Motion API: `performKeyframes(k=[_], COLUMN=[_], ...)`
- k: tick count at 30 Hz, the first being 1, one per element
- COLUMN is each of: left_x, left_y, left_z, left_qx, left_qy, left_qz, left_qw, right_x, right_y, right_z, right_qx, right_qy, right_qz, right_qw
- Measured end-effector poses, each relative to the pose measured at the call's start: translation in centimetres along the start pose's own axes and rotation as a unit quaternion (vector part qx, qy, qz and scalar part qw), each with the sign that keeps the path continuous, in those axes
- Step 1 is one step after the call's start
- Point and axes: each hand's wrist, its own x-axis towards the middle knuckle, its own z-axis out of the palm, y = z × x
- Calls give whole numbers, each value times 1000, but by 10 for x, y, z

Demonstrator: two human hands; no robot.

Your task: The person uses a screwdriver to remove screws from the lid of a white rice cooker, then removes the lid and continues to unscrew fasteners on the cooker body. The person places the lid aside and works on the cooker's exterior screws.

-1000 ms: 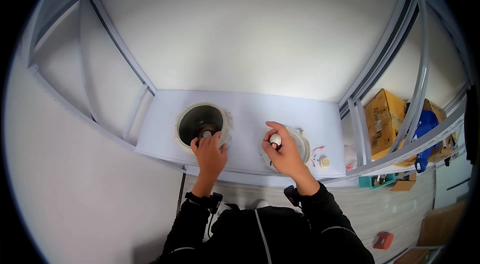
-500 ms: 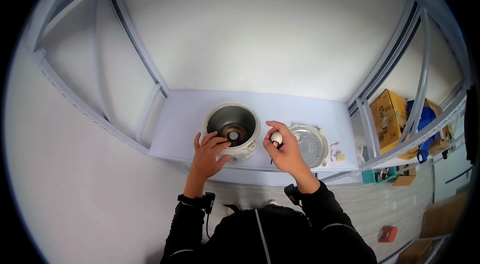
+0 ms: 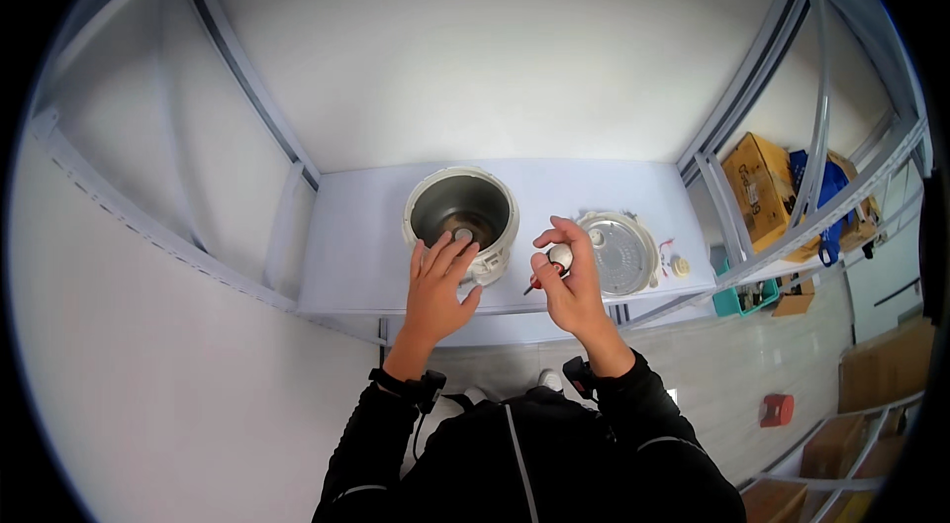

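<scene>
A white rice cooker body [image 3: 502,244] with a dark grey inside stands without its lid, left of the worktop's middle. My left hand [image 3: 438,290] is over the cooker's near rim, its fingers apart and holding nothing. Those fingers hide part of the cooker's bottom; whether they touch the rim I cannot tell. In my right hand [image 3: 574,287], right of the cooker, is a screwdriver [image 3: 560,258] with a white and red handle. Its short dark shaft points toward the lower left. Beyond that hand lies a round, pale lid [image 3: 622,258].
Red-and-white wires [image 3: 666,248] and a small cream round part [image 3: 680,267] lie right of the lid. Metal frame posts [image 3: 242,58] border the white worktop [image 3: 346,226]. To the right are cardboard boxes [image 3: 755,189], a teal bin [image 3: 746,299] and, on the floor, a red stool [image 3: 777,410].
The view has shifted slightly. My left hand has moved right along the cooker's near side. The screwdriver has turned in my right hand, so its shaft now shows further out to the left.
</scene>
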Motion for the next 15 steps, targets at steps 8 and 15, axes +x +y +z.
performKeyframes(k=[8,15], left_x=[13,20], left_y=[5,4], left_z=[30,46], left_qx=[41,60], left_qy=[-15,1], left_qz=[0,1], left_qw=[999,998], right_x=[-11,-15], right_y=[-24,-17], right_z=[-11,-20], right_qx=[55,74], right_qy=[61,91], right_qz=[45,66], right_qw=[996,991])
